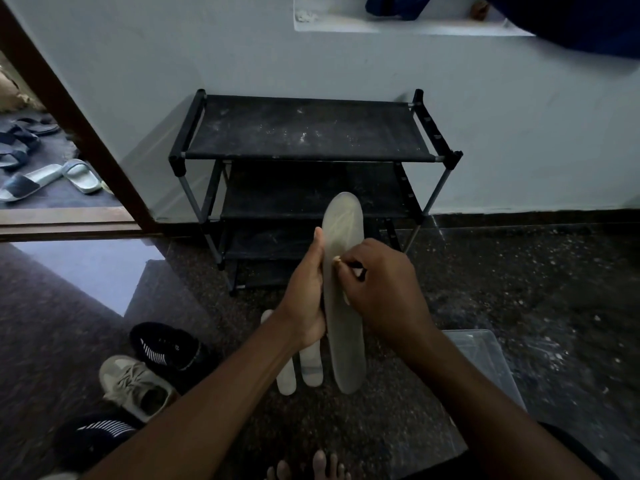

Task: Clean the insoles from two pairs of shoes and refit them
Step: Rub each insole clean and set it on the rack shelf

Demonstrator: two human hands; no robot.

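A long grey insole [344,299] is held up lengthwise in front of me. My left hand [306,292] grips its left edge, thumb pointing up along it. My right hand [379,289] pinches a small brush-like tool [353,270] with a pale tip against the insole's surface. Two pale insoles [299,370] lie side by side on the floor beneath my hands. To the left on the floor stand a black sneaker with white stripes [169,348], a beige sneaker [135,386] and a second black striped sneaker [93,434].
A black, dusty shoe rack [308,133] stands against the white wall ahead. A clear plastic tub [485,358] sits on the floor at my right. Slippers [45,178] lie beyond the doorway at far left. My bare toes [304,469] show at the bottom.
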